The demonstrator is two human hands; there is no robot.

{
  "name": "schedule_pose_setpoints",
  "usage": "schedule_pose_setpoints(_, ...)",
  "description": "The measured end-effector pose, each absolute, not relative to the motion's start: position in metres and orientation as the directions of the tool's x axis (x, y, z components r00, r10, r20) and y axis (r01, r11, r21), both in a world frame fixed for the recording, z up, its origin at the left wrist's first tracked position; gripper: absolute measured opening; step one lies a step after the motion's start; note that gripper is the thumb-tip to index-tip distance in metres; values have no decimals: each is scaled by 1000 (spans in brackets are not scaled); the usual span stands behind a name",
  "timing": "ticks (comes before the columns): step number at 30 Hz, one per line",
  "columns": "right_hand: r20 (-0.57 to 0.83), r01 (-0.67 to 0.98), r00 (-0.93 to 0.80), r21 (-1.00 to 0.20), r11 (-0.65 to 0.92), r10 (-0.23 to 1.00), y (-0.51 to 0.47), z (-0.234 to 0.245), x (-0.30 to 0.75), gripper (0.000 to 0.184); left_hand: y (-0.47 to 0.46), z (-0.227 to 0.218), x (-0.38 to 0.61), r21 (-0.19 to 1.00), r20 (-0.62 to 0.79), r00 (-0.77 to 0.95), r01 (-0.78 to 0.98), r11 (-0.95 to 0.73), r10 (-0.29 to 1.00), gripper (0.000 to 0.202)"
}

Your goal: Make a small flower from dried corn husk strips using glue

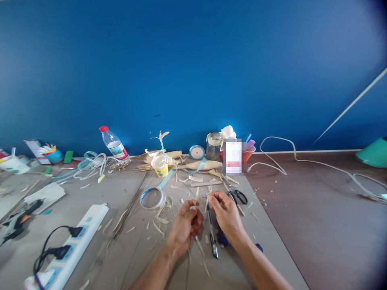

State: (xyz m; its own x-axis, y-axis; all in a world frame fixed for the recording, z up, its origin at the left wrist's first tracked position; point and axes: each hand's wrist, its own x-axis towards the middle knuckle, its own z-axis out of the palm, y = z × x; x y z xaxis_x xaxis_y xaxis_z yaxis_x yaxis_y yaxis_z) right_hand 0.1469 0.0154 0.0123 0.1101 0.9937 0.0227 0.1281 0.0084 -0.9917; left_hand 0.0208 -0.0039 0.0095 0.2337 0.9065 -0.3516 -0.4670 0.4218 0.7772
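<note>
My left hand (185, 225) is curled closed and pinches a thin pale straw strip (196, 195) that sticks up from the fingers. My right hand (225, 213) is closed too, its fingertips pinching a small bit of straw (208, 198) close beside the left hand. Both hands hover just above a grey board (127, 241) strewn with straw scraps. A dark pen (212, 233) lies on the board directly under the hands. Black-handled scissors (236, 193) lie just beyond my right hand.
A tape roll (152, 198) lies left of the hands, a white power strip (72, 245) with black plugs further left. Along the blue wall stand a water bottle (113, 146), yellow cup (161, 166), ribbon spool (196, 152) and glass jar (214, 146). A white cable (302, 161) crosses the brown floor.
</note>
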Motion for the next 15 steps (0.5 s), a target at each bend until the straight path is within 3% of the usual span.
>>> schedule_pose_setpoints(9,86,205,137,-977,57,987,12,17,147,23,-3,11,21,794,-342,220,-453,406,914,30)
schedule_pose_setpoints(15,85,136,145,-989,65,986,11,21,143,19,-6,18,24,791,-305,228,-481,379,925,34)
